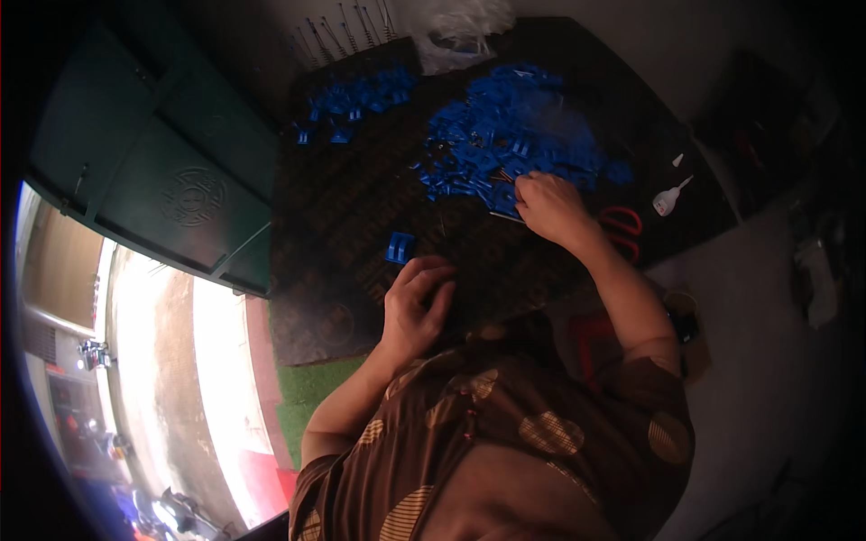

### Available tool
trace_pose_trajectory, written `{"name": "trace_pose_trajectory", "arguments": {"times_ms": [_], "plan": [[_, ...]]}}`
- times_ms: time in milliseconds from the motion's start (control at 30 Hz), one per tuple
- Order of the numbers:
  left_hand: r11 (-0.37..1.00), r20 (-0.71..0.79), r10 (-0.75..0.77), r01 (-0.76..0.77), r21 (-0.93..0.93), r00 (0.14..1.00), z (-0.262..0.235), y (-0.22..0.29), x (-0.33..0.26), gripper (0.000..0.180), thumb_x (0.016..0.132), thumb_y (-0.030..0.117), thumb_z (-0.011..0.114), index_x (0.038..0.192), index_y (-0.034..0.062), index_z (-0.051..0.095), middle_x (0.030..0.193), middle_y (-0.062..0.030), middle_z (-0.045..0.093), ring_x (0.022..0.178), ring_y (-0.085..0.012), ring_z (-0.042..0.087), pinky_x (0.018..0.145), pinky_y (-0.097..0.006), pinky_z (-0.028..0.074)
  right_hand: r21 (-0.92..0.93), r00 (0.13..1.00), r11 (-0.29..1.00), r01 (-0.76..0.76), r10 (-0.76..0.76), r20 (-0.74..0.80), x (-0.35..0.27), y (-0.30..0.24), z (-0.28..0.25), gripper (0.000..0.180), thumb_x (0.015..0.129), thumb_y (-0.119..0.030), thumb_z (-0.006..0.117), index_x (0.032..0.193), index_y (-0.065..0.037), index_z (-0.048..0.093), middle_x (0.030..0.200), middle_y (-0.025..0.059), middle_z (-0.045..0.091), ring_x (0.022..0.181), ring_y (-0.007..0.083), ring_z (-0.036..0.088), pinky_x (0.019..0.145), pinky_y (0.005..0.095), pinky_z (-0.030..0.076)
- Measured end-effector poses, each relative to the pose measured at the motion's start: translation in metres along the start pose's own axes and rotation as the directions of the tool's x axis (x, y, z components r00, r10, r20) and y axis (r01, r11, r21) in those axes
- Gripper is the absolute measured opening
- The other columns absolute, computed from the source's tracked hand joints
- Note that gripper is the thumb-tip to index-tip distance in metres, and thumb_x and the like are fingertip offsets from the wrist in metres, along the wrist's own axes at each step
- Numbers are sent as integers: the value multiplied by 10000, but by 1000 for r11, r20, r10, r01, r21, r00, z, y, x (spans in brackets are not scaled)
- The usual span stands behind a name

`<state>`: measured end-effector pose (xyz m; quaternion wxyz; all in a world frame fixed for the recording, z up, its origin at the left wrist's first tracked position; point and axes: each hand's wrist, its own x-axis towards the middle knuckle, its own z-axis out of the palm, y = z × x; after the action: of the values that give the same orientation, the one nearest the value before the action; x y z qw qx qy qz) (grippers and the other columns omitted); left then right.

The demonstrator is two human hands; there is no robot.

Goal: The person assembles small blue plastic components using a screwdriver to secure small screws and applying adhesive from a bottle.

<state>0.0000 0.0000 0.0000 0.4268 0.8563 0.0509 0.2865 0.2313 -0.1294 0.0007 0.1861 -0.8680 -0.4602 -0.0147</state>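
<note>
My left hand point(417, 302) rests near the table's front edge, its fingers loosely bent and the thumb apart from them; I see nothing between them. Just beyond its knuckles lies a single blue plastic part point(400, 247) with slots. Farther right, my right hand point(550, 206) reaches to the near edge of a large pile of small blue plastic parts point(514, 126). Its fingers are pinched together, and what they hold is hidden. Thin reddish-brown pieces point(506, 176) show beside its fingertips. A thin metal rod point(506, 216) lies just below that hand.
A smaller group of blue parts point(361, 95) spreads at the table's far left, before upright metal rods with springs point(347, 36) and a clear plastic bag point(456, 36). Red-handled scissors point(622, 225) and a white nozzle bottle point(666, 200) lie right. A green metal door point(180, 171) stands left.
</note>
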Motion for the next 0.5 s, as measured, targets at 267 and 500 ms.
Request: {"name": "trace_pose_trajectory", "arguments": {"times_ms": [267, 500], "plan": [[940, -226, 109, -27, 339, 968, -16, -11, -2, 257, 744, -13, 662, 996, 23, 618, 1045, -161, 580, 940, -343, 572, 800, -393, 469, 142, 955, 976, 166, -123, -269, -2, -13, -6, 82, 812, -57, 627, 855, 3, 592, 842, 159, 643, 767, 258, 644, 663, 353, 532], [864, -242, 28, 98, 494, 970, -30, -30, 5, 502, 714, 71, 716, 1173, 23, 519, 1148, -187, 510, 1032, -361, 483, 884, -431, 409, 880, 952, 378, 287, -14, -305, -37, -48, -4, 55, 924, -44, 541, 966, -10, 530, 880, 65, 618, 751, 82, 577, 661, 208, 483]]}}
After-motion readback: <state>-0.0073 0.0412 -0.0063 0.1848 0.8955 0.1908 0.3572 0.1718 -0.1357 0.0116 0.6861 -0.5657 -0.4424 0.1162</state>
